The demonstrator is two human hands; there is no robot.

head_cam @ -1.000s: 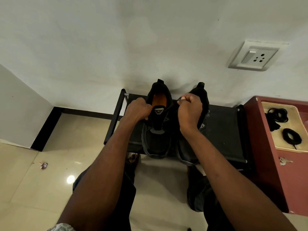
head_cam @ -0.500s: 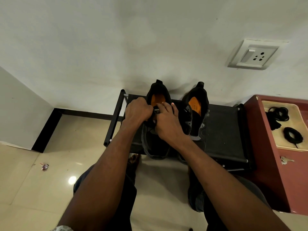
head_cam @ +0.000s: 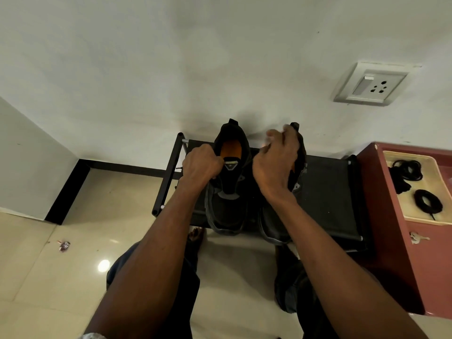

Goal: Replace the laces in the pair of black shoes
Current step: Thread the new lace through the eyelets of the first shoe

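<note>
Black shoes, pair: left shoe (head_cam: 228, 192) and right shoe (head_cam: 276, 223) stand side by side, toes toward the person, on the black fabric top of a metal-framed shoe rack (head_cam: 325, 192) set against the white wall (head_cam: 171, 57). Left shoe shows an orange insole and an unlaced tongue. Left hand (head_cam: 201, 166): grip curled tight at the left side of the left shoe's opening; what it pinches is hidden. Right hand (head_cam: 276, 165): raised over the right shoe's collar, fingers bent and blurred; contents of grip cannot be told. Beige tray (head_cam: 413, 217) on a red cabinet (head_cam: 391, 241), right of the rack: holds coiled black laces (head_cam: 428, 201). Keys (head_cam: 415, 238) lie on the cabinet just beside the tray. Wall socket (head_cam: 370, 84) above.
</note>
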